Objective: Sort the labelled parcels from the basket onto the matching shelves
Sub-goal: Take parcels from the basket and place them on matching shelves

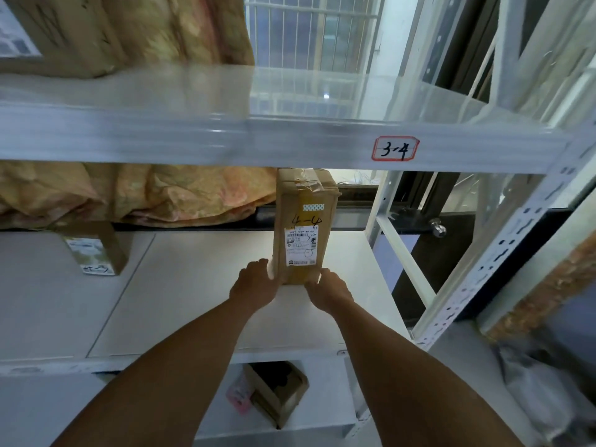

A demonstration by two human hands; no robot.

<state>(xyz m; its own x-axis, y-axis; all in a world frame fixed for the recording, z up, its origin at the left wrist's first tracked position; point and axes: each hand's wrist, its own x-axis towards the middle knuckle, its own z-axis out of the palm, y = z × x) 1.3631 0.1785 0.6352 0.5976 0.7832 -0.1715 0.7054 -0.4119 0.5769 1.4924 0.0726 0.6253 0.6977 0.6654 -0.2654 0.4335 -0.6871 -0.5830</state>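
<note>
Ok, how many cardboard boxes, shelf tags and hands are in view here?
Cardboard boxes: 4, held 4-4 box, small left box, top-shelf box, lower-shelf box
Shelf tags: 1, 3-4 tag
Hands: 2, left hand, right hand
Total: 7

cardboard boxes point(303, 227) point(96, 250) point(64, 33) point(280, 391): 4 | hands point(254, 283) point(329, 290): 2 | shelf tag point(395, 148): 1

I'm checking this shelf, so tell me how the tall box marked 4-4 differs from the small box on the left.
The 4-4 box stands tall and upright; the small box is much lower. The left hand and right hand hold the 4-4 box at its base; nothing touches the small box. Both are brown cardboard with white labels, on the same shelf.
</note>
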